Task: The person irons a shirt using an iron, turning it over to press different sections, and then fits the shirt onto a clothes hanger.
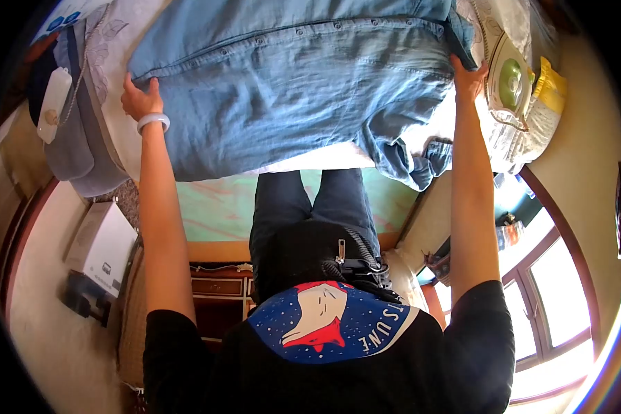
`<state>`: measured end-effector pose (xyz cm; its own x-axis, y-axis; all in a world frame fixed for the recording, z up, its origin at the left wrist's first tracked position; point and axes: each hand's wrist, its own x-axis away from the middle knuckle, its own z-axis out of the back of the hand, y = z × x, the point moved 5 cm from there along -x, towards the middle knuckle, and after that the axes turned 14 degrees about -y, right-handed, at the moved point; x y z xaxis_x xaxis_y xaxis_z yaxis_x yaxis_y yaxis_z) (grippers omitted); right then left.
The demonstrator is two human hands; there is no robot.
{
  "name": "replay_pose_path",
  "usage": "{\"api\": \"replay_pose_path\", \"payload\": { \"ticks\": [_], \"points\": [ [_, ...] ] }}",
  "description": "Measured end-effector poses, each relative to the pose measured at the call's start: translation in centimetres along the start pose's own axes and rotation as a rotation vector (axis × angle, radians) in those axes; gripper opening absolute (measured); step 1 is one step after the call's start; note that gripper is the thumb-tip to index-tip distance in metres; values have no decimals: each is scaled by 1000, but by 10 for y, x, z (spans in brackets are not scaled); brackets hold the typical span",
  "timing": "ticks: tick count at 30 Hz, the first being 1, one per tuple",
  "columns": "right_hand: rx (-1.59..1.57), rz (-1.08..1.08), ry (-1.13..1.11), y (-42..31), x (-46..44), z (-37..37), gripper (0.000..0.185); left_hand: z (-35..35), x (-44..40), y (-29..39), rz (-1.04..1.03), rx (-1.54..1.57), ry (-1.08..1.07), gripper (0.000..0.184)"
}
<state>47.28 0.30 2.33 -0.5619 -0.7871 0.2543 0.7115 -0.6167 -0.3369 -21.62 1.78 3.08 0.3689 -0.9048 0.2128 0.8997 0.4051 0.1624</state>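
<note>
From my remote seat, I have the blue denim shirt [290, 96] at twelve o'clock, spread over the white-covered bench [341, 157]. The relation I steer by is its long axis: it runs from nine to three o'clock, strung between my two hands, with the row of buttons [299, 32] nearly parallel to it and rising slightly toward three. Neither hand is nearer; each is at one end of the shirt. From my left hand [142, 103], at ten o'clock, the fabric stretches toward three; from my right hand [469, 83], at two o'clock, it stretches toward nine. The left thumb and fingers pinch the edge by the end of the button row; the right pinch the opposite edge. A rumpled sleeve [407, 165] lies at the shirt's five o'clock, near the bench edge.

Counting: one shirt, about seven visible buttons, two hands and one pale bracelet [153, 123] on the left wrist. Just beside the right hand, toward three o'clock, is one white-and-green clothes iron [510, 83], with one yellow packet [552, 86] beyond it. Toward nine o'clock from the left hand is one white corded device [54, 105], which I can't identify.
</note>
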Motion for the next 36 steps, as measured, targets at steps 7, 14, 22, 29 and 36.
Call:
{"api": "replay_pose_path", "payload": {
  "ticks": [7,14,22,29,36],
  "points": [
    [221,134,46,9,-16,10,30,-19,-22,-23,-51,103,-138,27],
    [255,46,29,20,-18,-4,30,-19,-24,-17,-61,-28,-65,23],
    [214,919,-92,-115,53,-22,32,-9,42,148,-832,31,-73,23],
    [258,908,-192,-151,33,-63,11,-37,30,160,-745,1,-176,16],
    [205,768,16,-128,38,-25,14,-35,37,166,-555,21,-45,40]
  ]
}}
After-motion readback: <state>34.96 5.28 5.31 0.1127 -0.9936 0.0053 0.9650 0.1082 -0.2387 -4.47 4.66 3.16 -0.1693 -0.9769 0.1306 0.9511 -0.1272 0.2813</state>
